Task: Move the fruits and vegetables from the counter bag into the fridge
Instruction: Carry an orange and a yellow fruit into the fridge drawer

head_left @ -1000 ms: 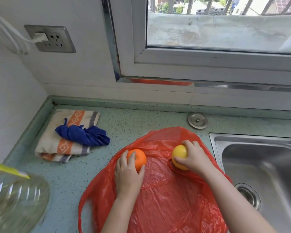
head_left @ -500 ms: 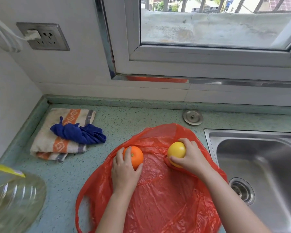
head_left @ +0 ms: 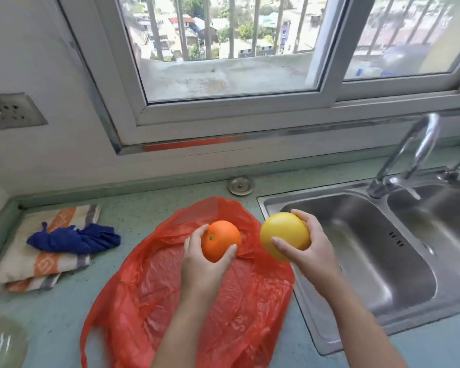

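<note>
Right now I have my left hand wrapped around the orange, fingers curled on both its sides, held above the red plastic bag lying flattened on the green counter. My right hand grips the yellow fruit, thumb across its front, just past the bag's sink-side edge, over the rim of the steel sink. Beyond the bag's other side lies a blue cloth on a folded striped towel.

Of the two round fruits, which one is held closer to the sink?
The yellow fruit, in the right hand; it hangs by the sink edge. The orange fruit, in the left hand, stays over the red bag.
</note>
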A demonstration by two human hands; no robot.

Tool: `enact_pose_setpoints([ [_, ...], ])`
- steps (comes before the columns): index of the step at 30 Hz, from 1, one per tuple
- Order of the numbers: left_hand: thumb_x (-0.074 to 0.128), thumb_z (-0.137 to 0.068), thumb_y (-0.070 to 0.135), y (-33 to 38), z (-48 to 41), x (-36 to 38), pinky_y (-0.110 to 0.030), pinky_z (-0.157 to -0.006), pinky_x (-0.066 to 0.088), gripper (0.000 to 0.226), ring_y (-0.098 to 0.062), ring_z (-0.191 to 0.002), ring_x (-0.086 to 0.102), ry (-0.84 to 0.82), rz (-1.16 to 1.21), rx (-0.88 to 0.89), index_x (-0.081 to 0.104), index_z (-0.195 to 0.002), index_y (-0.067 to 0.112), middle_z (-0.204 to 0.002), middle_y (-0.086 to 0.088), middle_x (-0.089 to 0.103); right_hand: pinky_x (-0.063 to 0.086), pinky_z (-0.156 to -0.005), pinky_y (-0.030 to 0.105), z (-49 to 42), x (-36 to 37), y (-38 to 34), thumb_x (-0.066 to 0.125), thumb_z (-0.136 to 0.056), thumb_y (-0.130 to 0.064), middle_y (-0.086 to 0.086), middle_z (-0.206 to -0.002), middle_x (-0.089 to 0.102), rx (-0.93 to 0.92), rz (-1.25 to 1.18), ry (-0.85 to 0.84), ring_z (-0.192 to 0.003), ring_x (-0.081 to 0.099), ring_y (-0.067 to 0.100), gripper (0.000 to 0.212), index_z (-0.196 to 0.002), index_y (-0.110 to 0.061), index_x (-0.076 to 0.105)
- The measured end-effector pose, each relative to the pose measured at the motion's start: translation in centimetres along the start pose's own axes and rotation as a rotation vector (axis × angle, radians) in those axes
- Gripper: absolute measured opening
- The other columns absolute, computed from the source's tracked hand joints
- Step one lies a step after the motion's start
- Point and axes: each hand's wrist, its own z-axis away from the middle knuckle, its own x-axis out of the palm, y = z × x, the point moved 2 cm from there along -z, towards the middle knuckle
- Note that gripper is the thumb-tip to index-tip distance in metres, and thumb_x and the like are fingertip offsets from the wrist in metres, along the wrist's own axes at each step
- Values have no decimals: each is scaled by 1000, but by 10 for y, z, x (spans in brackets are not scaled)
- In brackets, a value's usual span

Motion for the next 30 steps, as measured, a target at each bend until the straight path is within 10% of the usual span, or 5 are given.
enact_pose_setpoints([
  [5,78,-69,26,53,47,47,-29,-88,45,58,-13,-103,50,-234,49,184,47,-117,35,-118,5,49,47,-72,19,63,-88,0,74,-47,-52,-25,-112,45,-19,-106,249,-93,54,-1,69,-108,-49,43],
  [10,80,-67,22,93,110,94,-4,-71,41,60,-4,-95,54,-488,99,289,50,-119,29,-117,-1,54,50,-73,24,145,-166,6,74,-48,-51,-14,-120,44,-19,-137,453,-98,56,9,74,-114,-49,41],
  [30,71,-52,47,174,429,178,-20,-71,48,51,6,-86,57,-1233,199,510,49,-98,55,-112,17,55,45,-86,25,494,-322,29,66,-50,-54,-4,-126,47,90,50,1239,-106,51,1,70,-116,-44,45],
])
